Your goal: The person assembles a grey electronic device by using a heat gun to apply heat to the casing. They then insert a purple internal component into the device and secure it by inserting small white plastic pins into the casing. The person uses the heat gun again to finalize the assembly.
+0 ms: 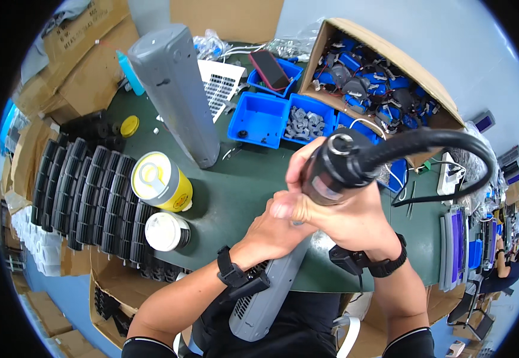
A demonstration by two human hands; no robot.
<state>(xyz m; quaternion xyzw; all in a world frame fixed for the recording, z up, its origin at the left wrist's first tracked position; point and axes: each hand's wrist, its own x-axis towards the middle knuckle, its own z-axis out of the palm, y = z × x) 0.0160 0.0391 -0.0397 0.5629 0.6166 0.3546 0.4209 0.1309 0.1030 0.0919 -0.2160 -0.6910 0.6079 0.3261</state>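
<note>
Black short sleeves edged with thin pale piping show at the lower edge, the left sleeve (147, 347) left of centre, the right sleeve (411, 344) towards the right. Black clothing (310, 322) fills the bottom centre. Each wrist carries black straps: the left wristband (231, 268) has a blocky module (250, 288), the right wristband (394, 260) a boxy unit (348, 261) near a thin dark cord (361, 284).

Bright o'all w/ sm. glare on green tabletop (244, 192), fisheye bend & blk vignette at edges.

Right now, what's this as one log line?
left hand: at grey casing | right hand: gripping black tool | table: blue bins, yellow cup
</note>
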